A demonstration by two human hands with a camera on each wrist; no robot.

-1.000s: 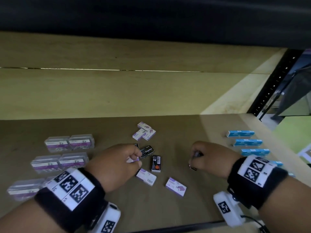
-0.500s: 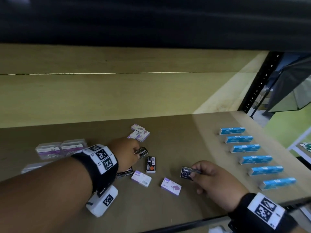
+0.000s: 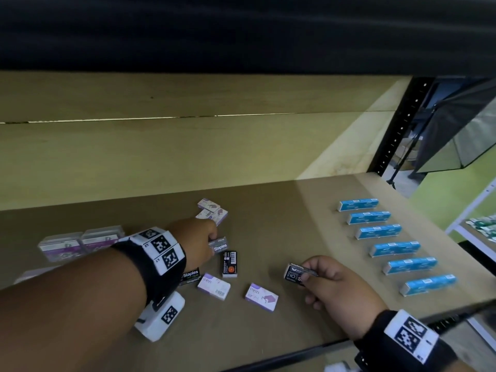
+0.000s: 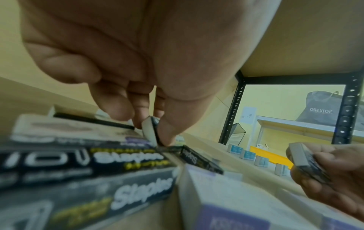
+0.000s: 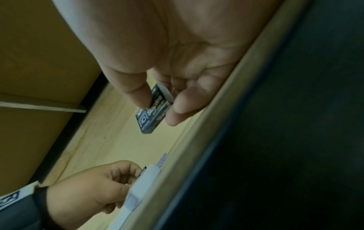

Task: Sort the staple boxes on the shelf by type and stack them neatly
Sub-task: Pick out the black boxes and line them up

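On the brown shelf board (image 3: 268,224) lie loose staple boxes. My left hand (image 3: 213,244) reaches in and pinches a black staple box (image 3: 220,246) between thumb and fingers; in the left wrist view the left hand (image 4: 155,133) grips this black staple box (image 4: 149,130) by its end, tilted on edge. My right hand (image 3: 308,275) holds another black staple box (image 3: 295,273) just above the board, near the front. The right wrist view shows my right hand (image 5: 159,112) pinching that black staple box (image 5: 152,115). More black boxes (image 3: 229,264) and purple-white boxes (image 3: 261,296) lie between my hands.
Several blue boxes (image 3: 387,232) stand in a row along the right side. Clear plastic cases (image 3: 80,241) sit at the left, partly behind my left forearm. A small cluster of purple-white boxes (image 3: 212,210) lies farther back. A black shelf post (image 3: 397,130) stands at the right rear.
My right hand drew the black box back toward the front right. My left hand reached farther in and took hold of the black box in the middle pile.
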